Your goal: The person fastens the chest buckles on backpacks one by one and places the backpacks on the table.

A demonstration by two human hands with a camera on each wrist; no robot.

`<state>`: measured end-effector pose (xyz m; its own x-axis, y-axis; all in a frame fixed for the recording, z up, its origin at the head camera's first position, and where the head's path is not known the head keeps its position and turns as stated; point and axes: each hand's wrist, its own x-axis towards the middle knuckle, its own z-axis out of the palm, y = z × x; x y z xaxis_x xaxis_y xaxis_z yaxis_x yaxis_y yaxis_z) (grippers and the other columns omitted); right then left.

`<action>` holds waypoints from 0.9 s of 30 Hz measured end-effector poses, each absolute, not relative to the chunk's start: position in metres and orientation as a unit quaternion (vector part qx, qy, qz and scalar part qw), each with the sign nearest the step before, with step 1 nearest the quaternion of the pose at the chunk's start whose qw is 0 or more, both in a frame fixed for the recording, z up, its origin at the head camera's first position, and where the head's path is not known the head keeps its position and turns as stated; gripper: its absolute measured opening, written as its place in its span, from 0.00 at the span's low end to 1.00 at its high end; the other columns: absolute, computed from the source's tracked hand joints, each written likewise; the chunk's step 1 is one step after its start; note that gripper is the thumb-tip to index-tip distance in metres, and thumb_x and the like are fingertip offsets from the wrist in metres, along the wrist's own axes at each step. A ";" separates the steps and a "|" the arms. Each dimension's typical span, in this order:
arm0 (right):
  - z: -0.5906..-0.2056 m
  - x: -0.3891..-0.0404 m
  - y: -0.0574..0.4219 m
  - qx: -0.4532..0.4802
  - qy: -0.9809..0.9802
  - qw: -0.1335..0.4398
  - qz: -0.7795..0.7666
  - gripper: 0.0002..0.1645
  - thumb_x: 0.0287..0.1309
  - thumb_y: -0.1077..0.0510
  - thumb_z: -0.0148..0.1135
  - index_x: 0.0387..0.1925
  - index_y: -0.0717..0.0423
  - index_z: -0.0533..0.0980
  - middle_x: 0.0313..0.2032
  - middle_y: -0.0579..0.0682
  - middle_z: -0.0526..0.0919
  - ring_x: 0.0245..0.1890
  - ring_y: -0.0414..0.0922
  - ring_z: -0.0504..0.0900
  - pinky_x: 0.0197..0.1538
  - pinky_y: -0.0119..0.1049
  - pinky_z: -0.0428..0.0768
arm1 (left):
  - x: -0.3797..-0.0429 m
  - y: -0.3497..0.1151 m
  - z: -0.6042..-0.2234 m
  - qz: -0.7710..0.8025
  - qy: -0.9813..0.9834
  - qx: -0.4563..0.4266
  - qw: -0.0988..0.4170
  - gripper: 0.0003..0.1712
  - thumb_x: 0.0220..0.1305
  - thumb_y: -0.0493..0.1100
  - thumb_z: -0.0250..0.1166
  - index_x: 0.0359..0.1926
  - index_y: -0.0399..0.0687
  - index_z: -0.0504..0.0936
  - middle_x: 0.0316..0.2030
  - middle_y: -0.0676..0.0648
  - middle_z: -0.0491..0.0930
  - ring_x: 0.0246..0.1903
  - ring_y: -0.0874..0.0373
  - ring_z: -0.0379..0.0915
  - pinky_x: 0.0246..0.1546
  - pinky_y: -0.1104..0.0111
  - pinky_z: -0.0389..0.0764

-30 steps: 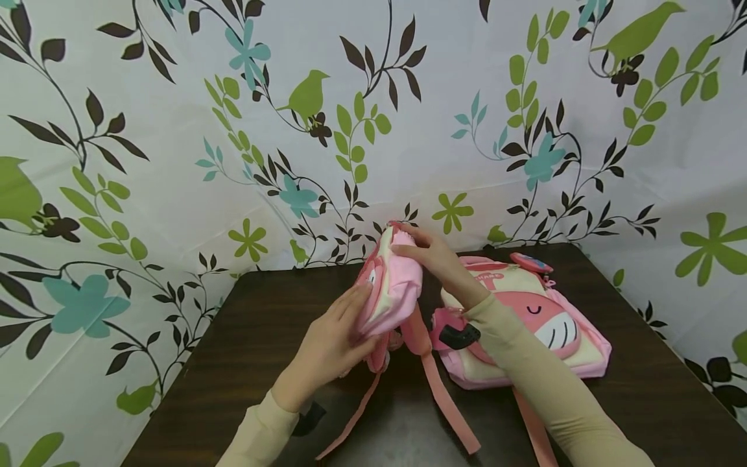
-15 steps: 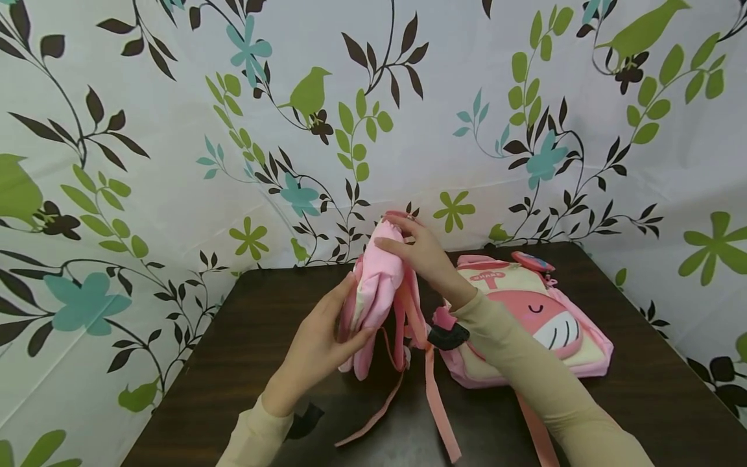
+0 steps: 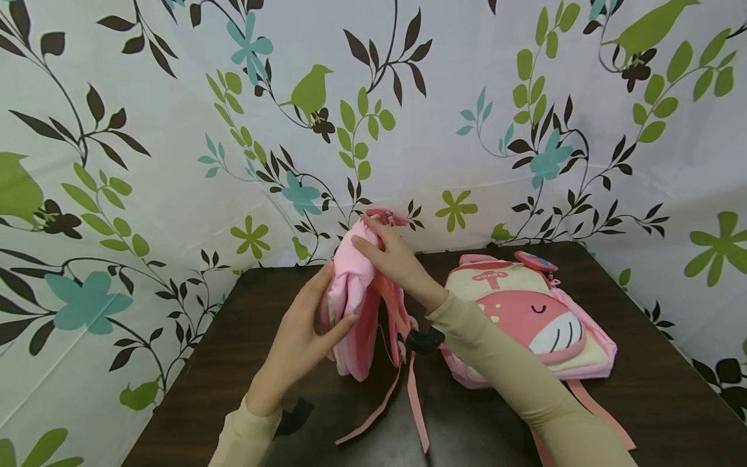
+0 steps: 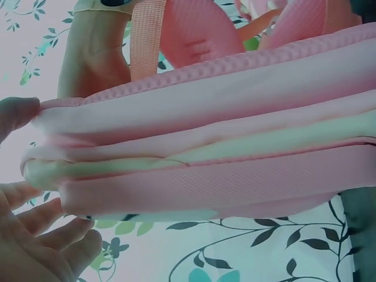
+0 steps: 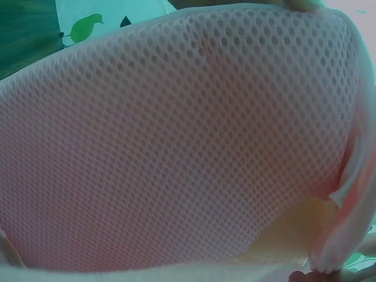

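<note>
A small pink backpack [image 3: 353, 285] is held upright above the dark table, its side panel and straps facing me in the head view. My left hand [image 3: 297, 331] holds it low on the left side, thumb apart from the fingers. In the left wrist view, the thumb [image 4: 17, 114] and fingers [image 4: 53, 235] lie at opposite edges of the layered backpack side [image 4: 205, 147]. At the top, my right hand [image 3: 393, 256] pinches the backpack near its upper edge. The mesh back panel [image 5: 188, 153] fills most of the right wrist view. Two loose straps [image 3: 417, 415] dangle below.
Flat on the table [image 3: 262, 305] to the right lies a second pink and cream backpack [image 3: 525, 324] with a whale face. A small red pouch [image 3: 535, 261] hangs by its upper corner. Behind the table rises a leaf-and-bird patterned cloth [image 3: 408, 130].
Both hands have shifted left with the backpack. It has turned, so its front face has swung out of sight while its side and straps have come into view.
</note>
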<state>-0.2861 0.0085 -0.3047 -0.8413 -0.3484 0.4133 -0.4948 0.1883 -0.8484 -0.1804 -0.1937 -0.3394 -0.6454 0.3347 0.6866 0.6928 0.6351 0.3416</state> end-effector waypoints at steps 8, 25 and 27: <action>-0.307 -0.284 0.001 0.281 -0.782 0.061 0.553 0.39 0.71 0.44 0.55 0.77 0.50 0.59 0.74 0.54 0.61 0.73 0.51 0.62 0.70 0.53 0.65 | -0.180 -0.197 -0.334 -0.305 -0.840 -0.314 0.322 0.52 0.53 0.40 0.78 0.76 0.48 0.62 0.74 0.46 0.62 0.70 0.48 0.63 0.60 0.50 0.72; -0.310 -0.294 0.009 0.289 -0.784 0.037 0.549 0.40 0.70 0.42 0.56 0.78 0.46 0.58 0.75 0.51 0.62 0.73 0.51 0.62 0.70 0.55 0.64 | -0.184 -0.199 -0.332 -0.308 -0.844 -0.289 0.329 0.41 0.55 0.39 0.76 0.70 0.47 0.72 0.72 0.47 0.66 0.67 0.48 0.67 0.56 0.49 0.77; -0.311 -0.295 0.010 0.285 -0.785 0.035 0.549 0.41 0.70 0.41 0.57 0.78 0.47 0.58 0.74 0.52 0.62 0.72 0.52 0.63 0.70 0.55 0.64 | -0.184 -0.200 -0.332 -0.306 -0.845 -0.287 0.330 0.40 0.55 0.39 0.76 0.69 0.47 0.72 0.72 0.46 0.66 0.67 0.47 0.67 0.56 0.48 0.77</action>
